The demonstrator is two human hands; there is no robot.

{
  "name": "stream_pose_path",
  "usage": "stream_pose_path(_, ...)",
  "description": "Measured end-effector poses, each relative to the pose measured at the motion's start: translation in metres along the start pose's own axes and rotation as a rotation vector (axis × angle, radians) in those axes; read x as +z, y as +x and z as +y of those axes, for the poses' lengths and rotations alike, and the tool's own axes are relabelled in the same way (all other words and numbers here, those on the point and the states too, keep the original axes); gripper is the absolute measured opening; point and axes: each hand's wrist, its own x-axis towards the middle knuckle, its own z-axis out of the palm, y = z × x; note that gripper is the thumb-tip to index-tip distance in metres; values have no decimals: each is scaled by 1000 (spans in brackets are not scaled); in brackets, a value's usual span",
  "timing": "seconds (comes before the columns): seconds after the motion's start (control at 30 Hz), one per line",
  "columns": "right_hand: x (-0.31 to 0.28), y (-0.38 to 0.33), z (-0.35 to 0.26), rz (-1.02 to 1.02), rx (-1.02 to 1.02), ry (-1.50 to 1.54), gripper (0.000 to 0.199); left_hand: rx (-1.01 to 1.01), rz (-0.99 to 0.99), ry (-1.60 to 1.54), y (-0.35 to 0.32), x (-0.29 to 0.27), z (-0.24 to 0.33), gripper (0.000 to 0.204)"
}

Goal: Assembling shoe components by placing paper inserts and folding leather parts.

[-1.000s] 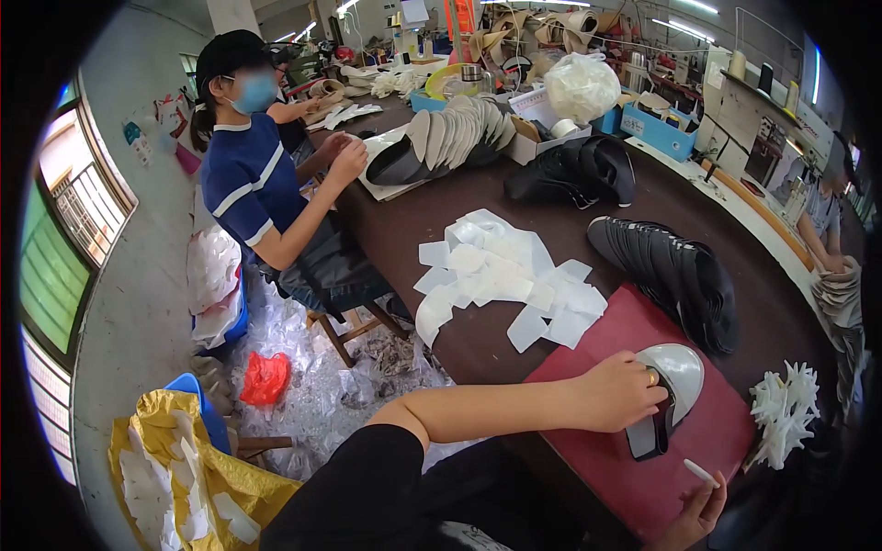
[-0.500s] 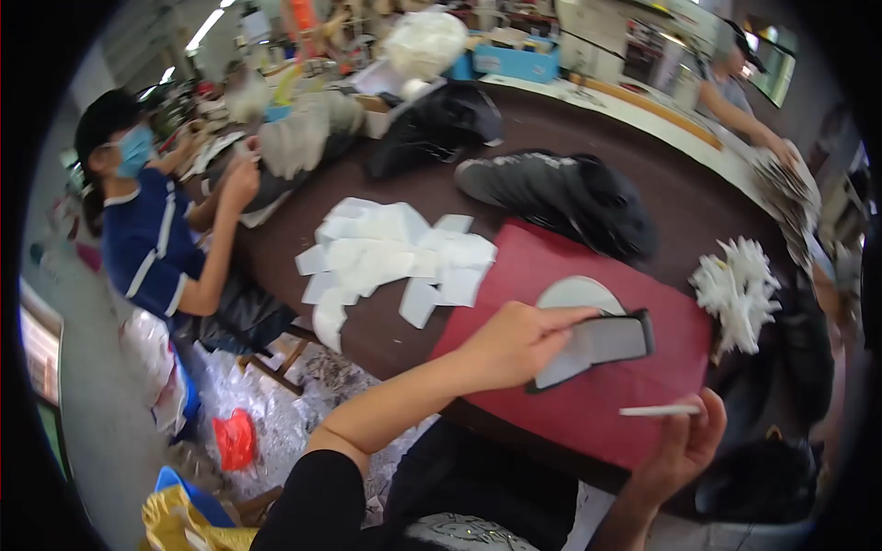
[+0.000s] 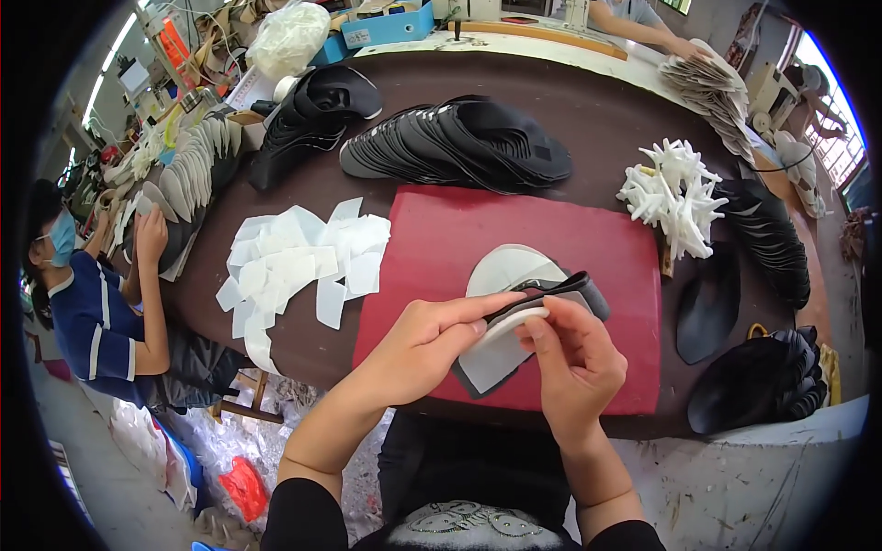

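Note:
My left hand grips a black shoe-upper piece with a pale grey lining, its fingers along the top edge. The upper is folded, its grey side facing me and hanging over the red mat. Closed in a pinch, my right hand holds a slim white strip against the edge of the upper, beside my left fingertips. Behind the upper, a pale round-ended piece lies on the mat, partly covered.
Left of the mat lie loose white patches. Fanned black uppers stand beyond it. White branching pieces and more black uppers are at right. A masked person works at left; another person's arm reaches across at the far right.
My right hand has come up and left, bringing the white strip to the upper's edge. My left hand still holds the upper, now moved lower left. The view has shifted rightward.

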Motion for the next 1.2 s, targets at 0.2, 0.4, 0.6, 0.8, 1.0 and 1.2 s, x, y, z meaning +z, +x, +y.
stream_pose_path(0.2,-6,0,11,53,-1,2,23,-16,3,23,5,10,-1,43)
stream_pose_path(0.4,-12,-1,15,72,26,13,23,45,59,44,8,24,-3,36)
stream_pose_path(0.6,-15,3,22,112,-101,-165,27,121,210,353,15,46,-9,30)
stream_pose_path(0.8,-26,3,21,94,36,-200,24,209,275,423,20,52,-20,28)
stream_pose_path(1.0,-45,31,23,-60,-77,-415,22,264,253,421,19,48,-18,29)
stream_pose_path(1.2,-52,37,23,-230,-55,-234,17,248,245,434,6,33,-15,30)
